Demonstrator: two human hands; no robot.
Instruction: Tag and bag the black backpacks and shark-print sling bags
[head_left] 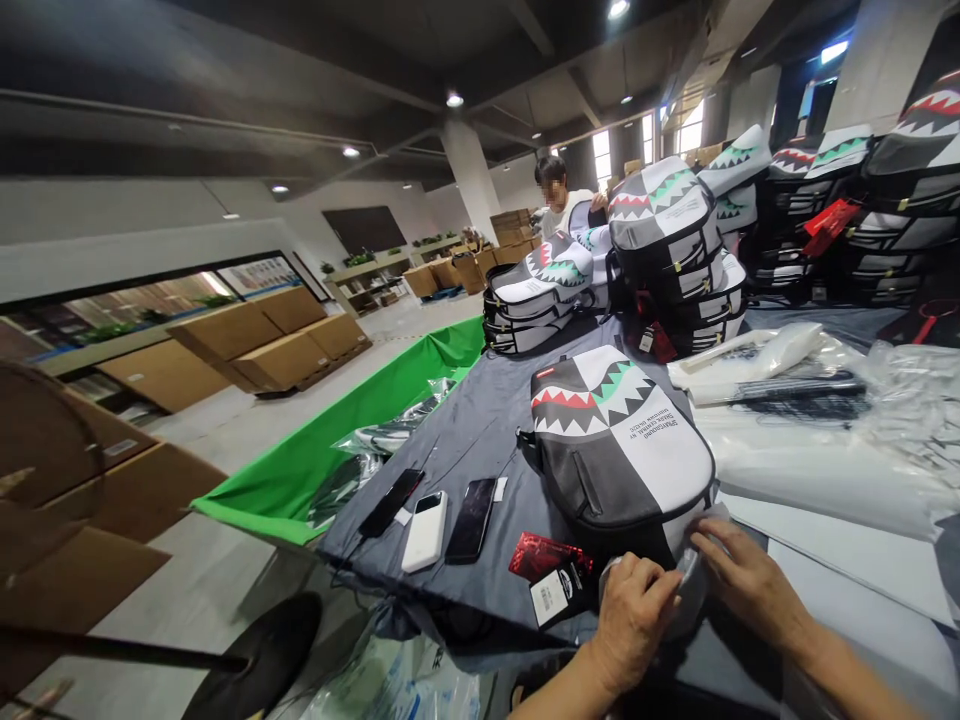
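Observation:
A small backpack (622, 440) in black, grey and white with a shark-tooth print lies face up on the cloth-covered table (517, 440). At its near end, my left hand (637, 605) is closed, pinching a piece of thin translucent plastic (688, 590). My right hand (739, 565) sits at the bag's lower right corner, its fingers closed on the same plastic. Whether this plastic is a bag or a loose sheet I cannot tell. Beside my left hand lie a black-and-white hang tag (556, 595) and a red patterned tag (547, 555).
Left on the table are a white power bank (425, 530), a dark phone (471, 520) and another dark device (391, 502). Stacked backpacks (664, 230) stand behind. Clear plastic bags (825, 440) lie right. A green-lined bin (300, 490) adjoins the table; a person (559, 205) stands beyond.

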